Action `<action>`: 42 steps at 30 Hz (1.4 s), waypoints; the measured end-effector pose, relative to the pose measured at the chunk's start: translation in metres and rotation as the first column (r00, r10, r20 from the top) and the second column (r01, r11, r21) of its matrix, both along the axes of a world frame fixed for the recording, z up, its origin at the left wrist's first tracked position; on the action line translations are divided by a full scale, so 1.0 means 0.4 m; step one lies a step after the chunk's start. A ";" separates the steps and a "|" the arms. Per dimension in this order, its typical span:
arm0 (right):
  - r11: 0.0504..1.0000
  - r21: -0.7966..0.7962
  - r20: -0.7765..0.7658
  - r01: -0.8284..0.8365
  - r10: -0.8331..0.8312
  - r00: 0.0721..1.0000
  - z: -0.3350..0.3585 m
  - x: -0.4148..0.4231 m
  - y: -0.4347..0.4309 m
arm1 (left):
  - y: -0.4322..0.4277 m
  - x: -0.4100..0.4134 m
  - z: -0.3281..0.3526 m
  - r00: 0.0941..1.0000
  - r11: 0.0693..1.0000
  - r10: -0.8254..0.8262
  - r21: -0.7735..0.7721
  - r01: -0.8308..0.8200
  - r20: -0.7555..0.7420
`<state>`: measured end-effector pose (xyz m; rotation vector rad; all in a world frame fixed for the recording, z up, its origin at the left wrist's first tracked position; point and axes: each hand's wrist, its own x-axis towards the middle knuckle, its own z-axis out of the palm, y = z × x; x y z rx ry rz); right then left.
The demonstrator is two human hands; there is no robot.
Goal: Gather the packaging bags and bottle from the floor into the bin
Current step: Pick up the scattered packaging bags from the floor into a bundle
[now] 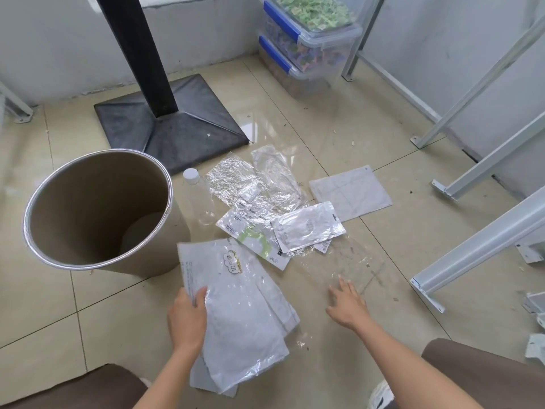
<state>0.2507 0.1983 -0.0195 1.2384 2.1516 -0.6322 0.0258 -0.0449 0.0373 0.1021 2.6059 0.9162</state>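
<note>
Left hand (187, 315) grips a stack of white bags (244, 314); right hand (348, 304) hovers, fingers spread, beside the bin (97, 211).

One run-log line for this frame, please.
left hand: grips white bags | right hand: open above clear bag | bin: empty | bottle: on floor

The front bag (236, 293) carries a cloud-shaped sticker (233, 261) reading "10", seen upside down. A silver pouch (306, 225) bears a barcode; its other print is too small to read.

Top storage box (309, 10) cut off
</note>
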 end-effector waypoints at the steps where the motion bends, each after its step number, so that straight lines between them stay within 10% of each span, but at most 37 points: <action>1: 1.000 -0.001 -0.030 -0.004 0.003 1.000 0.002 -0.005 0.000 | 0.002 0.001 0.001 1.000 1.000 -0.003 0.002 0.003 0.004; 11: 0.998 -0.057 -0.146 0.034 -0.043 0.988 -0.012 -0.020 -0.021 | 0.030 0.001 0.040 0.999 0.997 -0.041 0.064 0.042 -0.019; 22: 0.993 -0.040 -0.262 0.110 -0.117 0.958 0.005 -0.016 -0.020 | 0.134 -0.088 0.342 0.820 0.952 -0.301 -0.102 0.289 -0.487; 32: 0.993 -0.113 0.021 0.021 -0.018 1.000 0.022 0.000 -0.025 | 0.166 -0.078 0.401 0.835 0.900 -0.292 0.162 0.405 -0.465; 42: 0.879 0.239 -0.538 0.413 -0.234 0.810 0.220 -0.062 0.090 | 0.135 -0.039 0.281 0.930 0.943 -0.267 0.132 0.306 -0.252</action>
